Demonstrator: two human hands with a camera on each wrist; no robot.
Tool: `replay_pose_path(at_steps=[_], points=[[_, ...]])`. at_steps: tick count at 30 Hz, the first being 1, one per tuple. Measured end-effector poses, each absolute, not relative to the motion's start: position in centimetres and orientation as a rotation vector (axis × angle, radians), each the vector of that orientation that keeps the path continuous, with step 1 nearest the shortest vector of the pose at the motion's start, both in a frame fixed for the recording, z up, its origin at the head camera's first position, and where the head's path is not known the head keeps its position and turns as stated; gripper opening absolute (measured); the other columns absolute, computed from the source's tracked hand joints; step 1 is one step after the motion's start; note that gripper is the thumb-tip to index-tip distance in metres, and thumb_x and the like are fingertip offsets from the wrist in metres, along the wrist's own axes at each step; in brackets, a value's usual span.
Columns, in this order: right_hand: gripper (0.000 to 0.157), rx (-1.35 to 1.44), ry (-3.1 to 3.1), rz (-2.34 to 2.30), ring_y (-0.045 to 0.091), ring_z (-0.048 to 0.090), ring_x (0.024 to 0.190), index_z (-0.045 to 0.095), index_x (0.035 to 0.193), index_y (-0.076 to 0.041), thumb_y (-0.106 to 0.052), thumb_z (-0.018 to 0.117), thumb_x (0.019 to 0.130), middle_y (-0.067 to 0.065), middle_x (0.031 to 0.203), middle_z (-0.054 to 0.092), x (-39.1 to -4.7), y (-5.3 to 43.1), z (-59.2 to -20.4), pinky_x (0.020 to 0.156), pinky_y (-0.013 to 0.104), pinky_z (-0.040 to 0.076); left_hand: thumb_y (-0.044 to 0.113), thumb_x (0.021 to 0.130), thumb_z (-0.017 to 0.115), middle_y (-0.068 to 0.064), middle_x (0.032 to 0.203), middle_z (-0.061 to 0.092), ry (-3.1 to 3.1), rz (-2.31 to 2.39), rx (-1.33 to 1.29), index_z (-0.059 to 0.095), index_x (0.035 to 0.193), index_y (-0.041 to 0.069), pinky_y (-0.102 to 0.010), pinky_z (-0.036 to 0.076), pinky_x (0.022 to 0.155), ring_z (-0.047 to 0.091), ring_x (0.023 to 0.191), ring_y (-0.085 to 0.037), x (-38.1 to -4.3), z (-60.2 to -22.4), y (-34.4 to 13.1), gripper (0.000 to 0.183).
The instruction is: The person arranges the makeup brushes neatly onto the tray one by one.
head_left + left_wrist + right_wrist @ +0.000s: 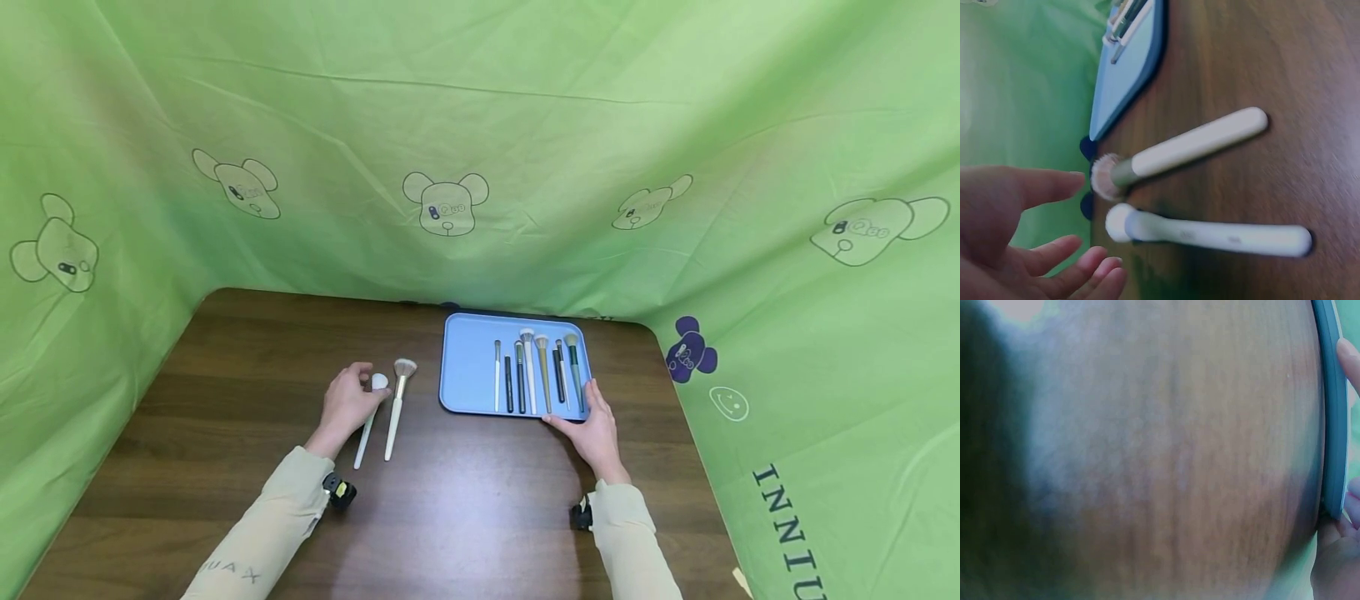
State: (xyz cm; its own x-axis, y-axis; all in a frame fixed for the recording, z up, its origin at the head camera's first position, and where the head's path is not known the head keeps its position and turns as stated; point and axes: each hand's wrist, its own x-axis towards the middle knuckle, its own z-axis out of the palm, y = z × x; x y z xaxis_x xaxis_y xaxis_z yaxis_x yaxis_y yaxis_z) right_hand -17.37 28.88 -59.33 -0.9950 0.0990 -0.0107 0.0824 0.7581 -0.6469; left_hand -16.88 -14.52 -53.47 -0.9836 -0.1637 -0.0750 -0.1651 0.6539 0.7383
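Note:
On the left of the table, my left hand hovers over a white makeup brush, thumb spread away from the fingers. In the left wrist view a gap shows between its fingertips and the brush head. Just right of it lies a second makeup brush with a fluffier head and a pale handle. My right hand holds the near right corner of a blue tray, thumb along the front rim and fingers along the right side. Several makeup brushes lie side by side in that tray, heads pointing away from me.
The brown wooden table carries the tray near its back edge. Green printed cloth hangs behind the table and along both sides. Bare blue tray floor shows left of the row of brushes.

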Motion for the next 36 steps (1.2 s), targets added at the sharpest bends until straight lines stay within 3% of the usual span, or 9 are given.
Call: replay_pose_path(at_steps=[18, 26, 36], points=[[0.120, -0.137, -2.912, 1.067, 0.039, 0.020, 0.150, 0.025, 0.158, 0.004, -0.052, 0.090, 0.073, 0.019, 0.166, 0.018, -17.5, 28.9, -59.2, 0.117, 0.053, 0.024, 0.020, 0.077, 0.085, -0.014, 0.095, 0.071, 2.791, 0.998, -0.336, 0.069, 0.114, 0.001, -0.048, 0.050, 0.070, 0.065, 0.085, -0.035, -16.2, -54.6, -15.5, 0.045], [0.119, -0.121, -2.900, 1.060, 0.041, 0.022, 0.149, 0.028, 0.156, 0.006, -0.051, 0.090, 0.072, 0.021, 0.165, 0.020, -17.5, 28.8, -59.1, 0.117, 0.053, 0.024, 0.016, 0.077, 0.085, -0.014, 0.091, 0.071, 2.793, 1.014, -0.307, 0.072, 0.106, -0.001, -0.047, 0.050, 0.068, 0.065, 0.081, -0.033, -16.2, -54.9, -15.7, 0.036], [0.117, -0.093, -2.925, 0.992, 0.041, 0.023, 0.149, 0.030, 0.154, 0.008, -0.052, 0.090, 0.073, 0.025, 0.163, 0.022, -17.5, 28.8, -58.8, 0.117, 0.052, 0.025, 0.017, 0.078, 0.084, -0.012, 0.090, 0.072, 2.793, 1.034, -0.339, 0.072, 0.106, 0.001, -0.046, 0.051, 0.069, 0.065, 0.082, -0.033, -16.3, -55.0, -15.8, 0.035]])
